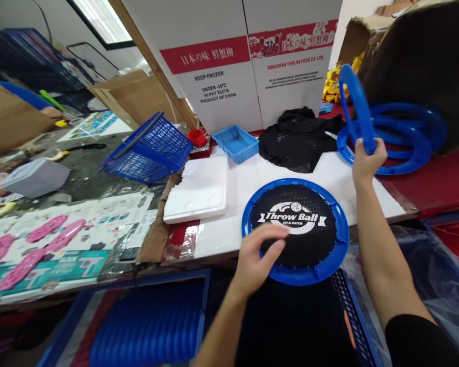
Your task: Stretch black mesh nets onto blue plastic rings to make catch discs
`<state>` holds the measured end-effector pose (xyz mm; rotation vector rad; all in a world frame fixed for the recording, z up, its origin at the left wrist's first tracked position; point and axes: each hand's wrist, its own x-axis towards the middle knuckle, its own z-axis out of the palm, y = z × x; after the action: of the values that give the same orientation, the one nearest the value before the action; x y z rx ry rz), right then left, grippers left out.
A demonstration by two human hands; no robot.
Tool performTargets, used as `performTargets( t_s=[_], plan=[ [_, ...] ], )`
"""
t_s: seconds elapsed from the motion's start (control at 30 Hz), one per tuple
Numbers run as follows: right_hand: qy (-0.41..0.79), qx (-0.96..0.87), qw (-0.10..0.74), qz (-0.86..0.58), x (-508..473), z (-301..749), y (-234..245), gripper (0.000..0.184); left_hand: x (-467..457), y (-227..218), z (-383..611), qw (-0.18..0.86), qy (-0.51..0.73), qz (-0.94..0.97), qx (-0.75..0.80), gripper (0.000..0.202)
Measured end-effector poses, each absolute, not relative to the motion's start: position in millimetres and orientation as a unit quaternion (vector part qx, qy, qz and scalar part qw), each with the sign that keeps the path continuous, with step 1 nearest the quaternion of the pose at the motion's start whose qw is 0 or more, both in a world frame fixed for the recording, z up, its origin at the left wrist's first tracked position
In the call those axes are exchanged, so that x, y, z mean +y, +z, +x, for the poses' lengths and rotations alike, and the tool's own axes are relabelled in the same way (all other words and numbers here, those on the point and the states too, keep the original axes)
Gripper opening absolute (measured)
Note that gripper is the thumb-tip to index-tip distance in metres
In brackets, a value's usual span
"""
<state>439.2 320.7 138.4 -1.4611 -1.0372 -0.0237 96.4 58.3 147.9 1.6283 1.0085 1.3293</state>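
A blue round frame with black mesh printed "Throw Ball" (pixel 295 229) lies at the front edge of the white table top (pixel 340 178). My left hand (pixel 258 257) rests on its left side, fingers curled over the mesh. My right hand (pixel 367 158) is raised at the right and grips an empty blue ring (pixel 355 104), held upright on edge. Behind that ring lies a pile of more blue rings (pixel 405 140).
A heap of black mesh fabric (pixel 298 137) lies at the back centre beside a small blue tray (pixel 236 142). A blue wire basket (pixel 151 150) is tipped at the left. White cartons (pixel 252 61) stand behind. Printed cards with pink parts (pixel 49 239) cover the left bench.
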Motion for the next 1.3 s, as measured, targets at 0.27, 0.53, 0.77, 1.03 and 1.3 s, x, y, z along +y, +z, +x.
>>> performTargets(
  t_s=[0.27, 0.53, 0.77, 1.03, 1.3],
  plan=[
    [0.372, -0.314, 0.822, -0.295, 218, 390, 175, 0.019, -77, 7, 162, 0.697, 0.442, 0.403, 0.395, 0.045],
    [0.690, -0.242, 0.532, -0.426, 107, 386, 168, 0.022, -9, 23, 137, 0.698, 0.564, 0.262, 0.355, 0.075],
    [0.661, -0.300, 0.440, -0.529, 92, 400, 173, 0.028, 7, 53, 135, 0.693, 0.590, 0.220, 0.351, 0.059],
    [0.599, -0.569, 0.055, -0.561, 64, 452, 198, 0.045, 37, 95, 145, 0.683, 0.634, 0.186, 0.310, 0.053],
    [0.207, -0.883, 0.160, -0.390, 87, 412, 233, 0.068, 54, 145, 157, 0.684, 0.664, 0.200, 0.227, 0.060]
  ],
)
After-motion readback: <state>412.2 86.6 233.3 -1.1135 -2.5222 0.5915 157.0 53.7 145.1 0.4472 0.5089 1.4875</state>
